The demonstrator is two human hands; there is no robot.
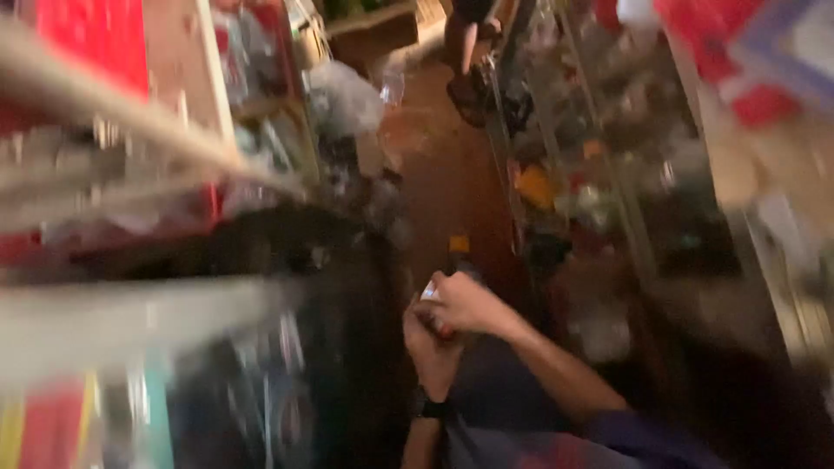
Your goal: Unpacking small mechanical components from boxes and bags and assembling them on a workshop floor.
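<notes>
Grip: right hand (465, 304) and left hand (432, 347) close together on a small white-and-red object (432, 300), both wrapped tight round it
Handling: best held steady with both hands, I judge
Object axis: too blurred to tell
Place: low in the aisle, above the brown floor (447, 191)
Around: crowded shelves (599, 174) both sides; another person's legs (465, 52) far up the aisle

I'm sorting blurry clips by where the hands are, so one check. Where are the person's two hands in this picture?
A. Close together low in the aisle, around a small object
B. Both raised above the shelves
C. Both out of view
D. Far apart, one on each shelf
A: the left hand and right hand meet low in the aisle around a small red and white object, too blurred to identify.
</notes>
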